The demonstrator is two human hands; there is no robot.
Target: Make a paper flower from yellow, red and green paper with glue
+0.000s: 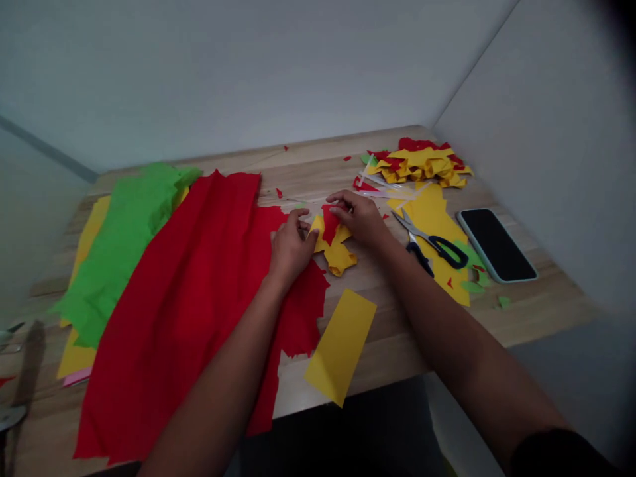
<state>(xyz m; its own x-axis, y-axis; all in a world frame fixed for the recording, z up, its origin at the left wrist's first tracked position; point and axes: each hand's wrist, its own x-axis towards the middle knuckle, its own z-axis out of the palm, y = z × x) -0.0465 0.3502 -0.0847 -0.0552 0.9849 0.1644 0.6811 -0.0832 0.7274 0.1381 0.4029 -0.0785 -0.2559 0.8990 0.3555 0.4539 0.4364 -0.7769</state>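
Note:
My left hand [293, 244] pinches the left edge of a small yellow crepe paper cutout [338, 257], whose lower lobes are curled. A small red paper piece [329, 225] lies upright across the yellow cutout. My right hand [362, 217] has its thumb and fingers closed on the red piece's upper right edge. Under my left wrist spreads a large red crepe paper sheet [189, 285] with a jagged right side. Just below the hands, a yellow paper rectangle [342, 344] hangs slightly over the table's front edge.
Scissors [427, 240] with dark handles lie partly open on a yellow sheet [437, 205], beside a phone [497, 245]. Behind them sits a pile of yellow and red cutouts [422, 162] near clear sticks [385, 192]. Green crepe paper [129, 232] covers the left side.

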